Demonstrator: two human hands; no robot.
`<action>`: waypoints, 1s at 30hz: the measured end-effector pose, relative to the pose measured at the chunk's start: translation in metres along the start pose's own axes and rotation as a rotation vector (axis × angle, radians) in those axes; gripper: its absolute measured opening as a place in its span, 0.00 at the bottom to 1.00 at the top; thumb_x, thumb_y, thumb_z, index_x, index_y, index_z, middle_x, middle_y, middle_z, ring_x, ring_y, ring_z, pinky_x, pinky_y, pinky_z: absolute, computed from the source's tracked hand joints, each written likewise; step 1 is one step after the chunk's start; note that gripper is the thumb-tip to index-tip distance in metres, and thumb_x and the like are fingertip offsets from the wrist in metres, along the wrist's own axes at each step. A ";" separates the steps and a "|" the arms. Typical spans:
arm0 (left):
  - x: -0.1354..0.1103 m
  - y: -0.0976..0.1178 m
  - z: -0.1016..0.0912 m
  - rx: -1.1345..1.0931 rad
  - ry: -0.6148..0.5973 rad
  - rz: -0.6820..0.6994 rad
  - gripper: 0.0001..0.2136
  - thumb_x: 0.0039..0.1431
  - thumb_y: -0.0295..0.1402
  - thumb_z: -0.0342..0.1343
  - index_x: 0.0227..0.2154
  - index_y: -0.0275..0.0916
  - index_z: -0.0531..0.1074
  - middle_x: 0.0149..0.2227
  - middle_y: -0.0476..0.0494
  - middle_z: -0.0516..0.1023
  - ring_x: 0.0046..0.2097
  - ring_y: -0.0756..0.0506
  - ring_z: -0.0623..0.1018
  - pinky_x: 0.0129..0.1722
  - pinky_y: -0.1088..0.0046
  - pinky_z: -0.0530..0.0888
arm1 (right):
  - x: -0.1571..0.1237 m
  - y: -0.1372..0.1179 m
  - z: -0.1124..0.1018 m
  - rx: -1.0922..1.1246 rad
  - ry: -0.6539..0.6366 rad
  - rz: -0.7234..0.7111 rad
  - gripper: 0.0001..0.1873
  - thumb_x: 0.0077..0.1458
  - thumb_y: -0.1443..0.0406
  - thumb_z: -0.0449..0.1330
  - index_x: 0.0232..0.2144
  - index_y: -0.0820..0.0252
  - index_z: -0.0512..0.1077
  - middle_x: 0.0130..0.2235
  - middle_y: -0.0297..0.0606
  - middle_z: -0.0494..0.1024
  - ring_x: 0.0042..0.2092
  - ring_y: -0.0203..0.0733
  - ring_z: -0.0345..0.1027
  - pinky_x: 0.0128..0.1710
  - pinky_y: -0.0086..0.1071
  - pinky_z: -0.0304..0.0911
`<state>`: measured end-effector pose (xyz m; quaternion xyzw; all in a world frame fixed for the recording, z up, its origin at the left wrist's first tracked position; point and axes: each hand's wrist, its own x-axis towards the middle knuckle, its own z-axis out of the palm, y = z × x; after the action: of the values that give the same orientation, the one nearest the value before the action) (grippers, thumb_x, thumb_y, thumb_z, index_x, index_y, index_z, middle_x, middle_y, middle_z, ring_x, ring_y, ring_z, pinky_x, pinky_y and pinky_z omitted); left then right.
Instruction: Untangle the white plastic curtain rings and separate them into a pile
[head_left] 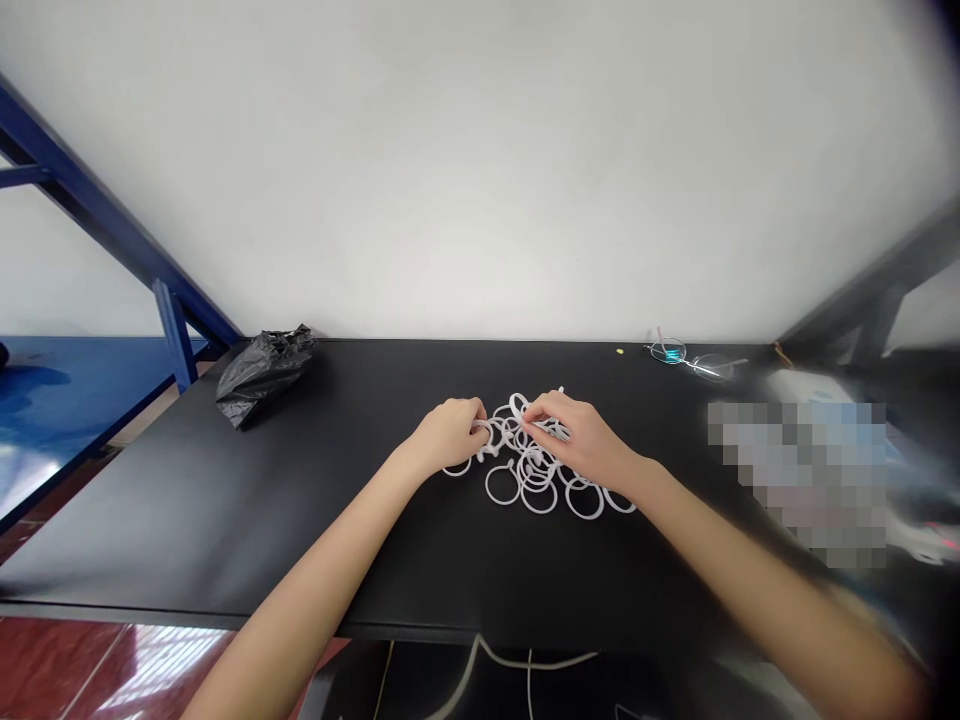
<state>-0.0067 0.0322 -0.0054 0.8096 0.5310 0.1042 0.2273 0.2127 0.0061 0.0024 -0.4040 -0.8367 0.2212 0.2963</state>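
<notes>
Lying in the middle of the tabletop (375, 560), the white rings (536, 485) sit in a pile under both hands. The left hand (450, 432) pinches one at the pile's left edge. The right hand (581, 440) pinches one on top, nearer most of them.

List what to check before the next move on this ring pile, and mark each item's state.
1. Grip: left hand and right hand each pinch rings at the far side of the pile of white rings: ok.
2. Rings all lie on the black table, away from its edges: ok.
3. Rings separate: they overlap in a heap, linked or loose: cannot tell.
4. Black plastic bag lies far left, apart from the pile: ok.
5. Eyeglasses lie at the back right, apart from both hands: ok.
</notes>
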 end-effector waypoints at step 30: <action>-0.018 -0.043 -0.019 0.006 -0.068 0.073 0.06 0.48 0.25 0.50 0.30 0.38 0.69 0.33 0.45 0.72 0.35 0.45 0.74 0.35 0.70 0.71 | -0.007 -0.006 0.010 0.129 0.184 -0.230 0.07 0.61 0.70 0.56 0.35 0.55 0.74 0.34 0.37 0.80 0.38 0.41 0.74 0.39 0.38 0.71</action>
<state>-0.0572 0.0349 -0.0084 0.8323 0.4932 0.0832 0.2390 0.2064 -0.0043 -0.0035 -0.3044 -0.8308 0.2010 0.4204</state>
